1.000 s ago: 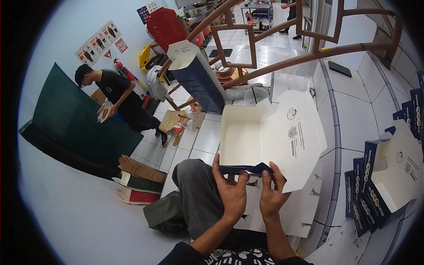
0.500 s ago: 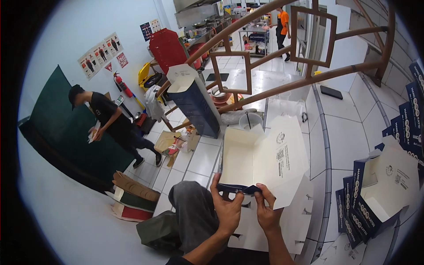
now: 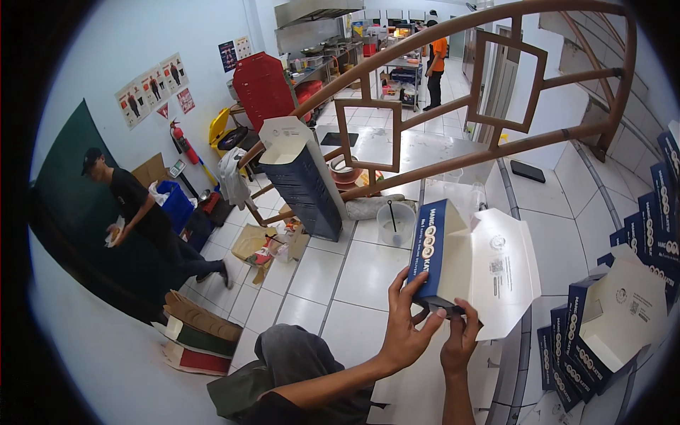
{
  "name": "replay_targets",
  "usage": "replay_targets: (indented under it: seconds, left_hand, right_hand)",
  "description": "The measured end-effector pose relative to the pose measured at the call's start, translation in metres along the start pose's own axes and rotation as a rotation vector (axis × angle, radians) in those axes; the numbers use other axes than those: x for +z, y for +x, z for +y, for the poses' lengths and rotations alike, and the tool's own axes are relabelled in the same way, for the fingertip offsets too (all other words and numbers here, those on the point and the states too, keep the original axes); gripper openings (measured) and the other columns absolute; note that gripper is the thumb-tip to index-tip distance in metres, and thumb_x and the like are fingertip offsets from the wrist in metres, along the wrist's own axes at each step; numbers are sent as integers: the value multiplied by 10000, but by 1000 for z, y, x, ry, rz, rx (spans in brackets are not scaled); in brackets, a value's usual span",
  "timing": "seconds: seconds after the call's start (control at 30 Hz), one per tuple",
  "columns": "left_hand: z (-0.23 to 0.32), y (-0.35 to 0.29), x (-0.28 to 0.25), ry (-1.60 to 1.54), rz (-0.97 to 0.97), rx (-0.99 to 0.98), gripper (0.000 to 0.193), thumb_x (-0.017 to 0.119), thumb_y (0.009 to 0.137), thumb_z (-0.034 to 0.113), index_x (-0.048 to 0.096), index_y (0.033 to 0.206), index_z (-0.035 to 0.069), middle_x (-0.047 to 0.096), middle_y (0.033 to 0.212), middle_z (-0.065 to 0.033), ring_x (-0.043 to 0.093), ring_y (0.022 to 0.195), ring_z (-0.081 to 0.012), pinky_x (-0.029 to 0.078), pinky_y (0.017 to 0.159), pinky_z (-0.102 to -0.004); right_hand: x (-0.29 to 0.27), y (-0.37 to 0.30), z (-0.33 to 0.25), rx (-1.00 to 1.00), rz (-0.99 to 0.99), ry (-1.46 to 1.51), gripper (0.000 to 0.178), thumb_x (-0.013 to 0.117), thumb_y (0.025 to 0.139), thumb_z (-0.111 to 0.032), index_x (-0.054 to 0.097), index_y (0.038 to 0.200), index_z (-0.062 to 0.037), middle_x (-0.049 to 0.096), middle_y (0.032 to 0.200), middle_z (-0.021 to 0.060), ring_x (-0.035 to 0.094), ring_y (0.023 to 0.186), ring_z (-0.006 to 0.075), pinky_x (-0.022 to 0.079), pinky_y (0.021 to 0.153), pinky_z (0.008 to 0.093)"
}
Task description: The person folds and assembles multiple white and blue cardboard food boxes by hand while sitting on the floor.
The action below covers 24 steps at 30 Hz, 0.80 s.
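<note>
Carton (image 3: 450, 273), open-lidded, tilts at the view's four o'clock: left hand (image 3: 402, 341) half-curled onto its blue side, right hand (image 3: 459, 346) pinching its near corner, seemingly to steady it. At its four o'clock, spare cartons (image 3: 602, 326) nest, probably saving room; at ten, a cup (image 3: 401, 231).

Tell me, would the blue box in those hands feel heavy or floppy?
Probably light, since the box looks like thin card. Its walls seem fairly stiff because they look straight. The open lid might flap, as it spreads out wide.
</note>
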<state>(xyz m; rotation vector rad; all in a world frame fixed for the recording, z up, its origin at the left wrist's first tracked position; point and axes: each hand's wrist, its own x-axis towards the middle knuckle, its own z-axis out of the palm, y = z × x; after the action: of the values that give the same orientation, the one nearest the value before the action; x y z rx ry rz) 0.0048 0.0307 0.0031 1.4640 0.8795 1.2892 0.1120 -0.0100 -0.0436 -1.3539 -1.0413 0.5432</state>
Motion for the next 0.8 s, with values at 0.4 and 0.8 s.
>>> replay_targets:
  seconds: [0.4, 0.8]
  left_hand:
    - [-19, 20, -33, -619, 110, -264, 679, 488, 889, 377, 79, 1362, 114, 256, 1320, -139, 402, 1174, -250, 456, 885, -447]
    - [-30, 41, -30, -1072, -159, -581, 519, 481, 875, 375, 356, 1283, 80, 512, 1182, -91, 496, 1109, -189, 368, 974, -376]
  right_hand:
    - [15, 20, 11, 8, 180, 120, 124, 394, 858, -60, 503, 893, -13, 447, 838, 54, 431, 762, 128, 365, 726, 232]
    - [21, 15, -9, 86, -107, 69, 343, 404, 912, -37, 520, 1234, -68, 429, 986, 105, 417, 966, 163, 395, 825, 251]
